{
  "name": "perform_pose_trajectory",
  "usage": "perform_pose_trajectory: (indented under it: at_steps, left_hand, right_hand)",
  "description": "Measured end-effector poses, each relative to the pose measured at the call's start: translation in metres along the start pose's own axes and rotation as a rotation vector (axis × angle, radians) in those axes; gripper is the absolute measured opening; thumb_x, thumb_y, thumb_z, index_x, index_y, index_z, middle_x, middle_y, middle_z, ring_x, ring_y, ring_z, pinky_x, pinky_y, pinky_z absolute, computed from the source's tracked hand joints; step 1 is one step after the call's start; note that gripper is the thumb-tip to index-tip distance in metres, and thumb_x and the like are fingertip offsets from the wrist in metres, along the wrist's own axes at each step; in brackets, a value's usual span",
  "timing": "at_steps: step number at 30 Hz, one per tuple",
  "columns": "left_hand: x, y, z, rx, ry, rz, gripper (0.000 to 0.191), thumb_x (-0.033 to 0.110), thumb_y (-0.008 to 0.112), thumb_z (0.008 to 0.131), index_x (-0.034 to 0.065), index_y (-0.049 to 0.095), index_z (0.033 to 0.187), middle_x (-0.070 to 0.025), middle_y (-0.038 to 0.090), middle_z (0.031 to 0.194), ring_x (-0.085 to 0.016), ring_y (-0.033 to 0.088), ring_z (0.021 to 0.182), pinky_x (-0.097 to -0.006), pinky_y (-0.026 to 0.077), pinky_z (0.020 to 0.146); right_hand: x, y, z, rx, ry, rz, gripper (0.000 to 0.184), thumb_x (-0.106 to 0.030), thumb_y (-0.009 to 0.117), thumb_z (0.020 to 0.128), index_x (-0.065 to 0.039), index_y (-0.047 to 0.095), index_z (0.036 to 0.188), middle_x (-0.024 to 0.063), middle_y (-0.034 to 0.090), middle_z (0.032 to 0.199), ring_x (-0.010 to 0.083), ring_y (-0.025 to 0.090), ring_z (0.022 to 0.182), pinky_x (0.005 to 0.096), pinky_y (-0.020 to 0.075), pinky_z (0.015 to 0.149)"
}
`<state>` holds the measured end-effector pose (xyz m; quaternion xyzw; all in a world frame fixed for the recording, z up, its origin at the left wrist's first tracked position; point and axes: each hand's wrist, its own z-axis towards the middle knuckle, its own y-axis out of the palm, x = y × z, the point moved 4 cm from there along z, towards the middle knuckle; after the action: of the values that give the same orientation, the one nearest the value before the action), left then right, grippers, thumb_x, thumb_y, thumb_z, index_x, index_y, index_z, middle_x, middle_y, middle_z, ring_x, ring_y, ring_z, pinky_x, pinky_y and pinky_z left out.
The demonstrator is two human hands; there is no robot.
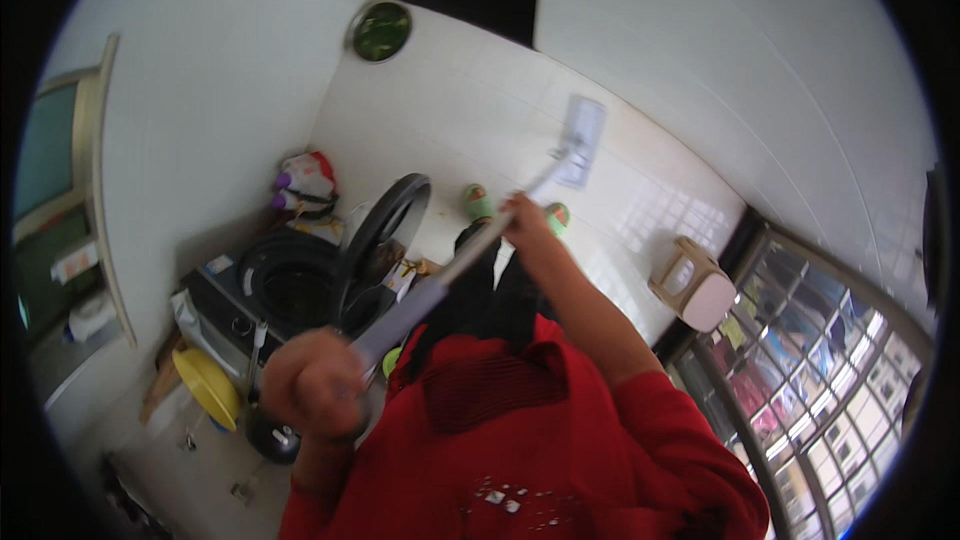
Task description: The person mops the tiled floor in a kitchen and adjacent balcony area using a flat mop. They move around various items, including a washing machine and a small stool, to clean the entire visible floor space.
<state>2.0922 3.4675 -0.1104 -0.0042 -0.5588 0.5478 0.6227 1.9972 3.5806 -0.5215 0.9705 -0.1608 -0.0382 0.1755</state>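
A flat mop with a pale handle [401, 319] slants across the front of my body. Near its upper end, my left hand [315, 382] is closed around the grip, a little blurred. Farther down, my right hand [525, 221] wraps the thinner part of the pole. The mop's rectangular head [583, 141] lies on the light tiled floor [465, 90], beyond my feet in green slippers [559, 217]. Motion blur softens the mop head's edges. To the left of the pole stands a dark front-loading washing machine [289, 281] with its round door [382, 240] swung wide.
White bottles with purple caps [296, 184] stand by the left wall. A yellow basin [206, 388] leans below the machine. A beige plastic stool [691, 285] is near the barred window [814, 360] at right. Against the far wall rests a round green-filled pan [382, 31].
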Motion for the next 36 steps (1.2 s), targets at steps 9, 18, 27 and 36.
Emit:
perform_pose_trajectory:
  at_steps: [9,18,27,36]
  left_hand:
    - [-0.089,0.021,-0.024,-0.178,-0.572,-0.927,0.033,0.017,0.027,0.091,0.0062,0.04,0.063,-0.0019,0.039,0.047,-0.012,0.034,0.039,-0.0273,0.034,0.046]
    - [-0.09,-0.102,-0.004,0.097,-0.437,-0.732,0.041,0.033,0.039,0.089,0.0057,0.043,0.059,-0.0022,0.042,0.043,-0.012,0.037,0.036,-0.025,0.032,0.042]
    - [-0.111,-0.087,0.036,-0.069,-0.408,-0.857,0.029,0.013,0.051,0.079,0.0016,0.045,0.054,-0.0053,0.045,0.046,-0.016,0.046,0.04,-0.0278,0.039,0.041]
    - [-0.167,-0.116,0.053,0.091,-0.435,-0.757,0.031,0.022,0.046,0.085,0.0046,0.043,0.059,-0.0023,0.041,0.045,-0.011,0.036,0.039,-0.025,0.032,0.041]
  right_hand:
    - [-0.014,-0.043,0.03,0.133,-0.024,-0.166,0.007,-0.011,0.045,0.077,-0.005,0.042,0.076,0.0068,0.041,0.063,0.0197,0.045,0.059,0.0368,0.043,0.053]
    - [0.134,0.13,0.032,-0.13,0.139,-0.356,0.008,-0.012,0.046,0.073,-0.005,0.043,0.071,0.0076,0.043,0.062,0.0221,0.046,0.056,0.0385,0.0424,0.052]
    - [0.08,0.117,0.036,-0.117,0.114,-0.342,0.018,-0.014,0.044,0.075,-0.007,0.042,0.058,0.0071,0.043,0.054,0.0224,0.045,0.051,0.0372,0.0414,0.051]
    - [0.12,0.179,0.075,0.051,0.076,-0.309,0.006,-0.01,0.043,0.074,-0.008,0.041,0.069,0.0052,0.041,0.058,0.0192,0.044,0.053,0.0401,0.0417,0.05]
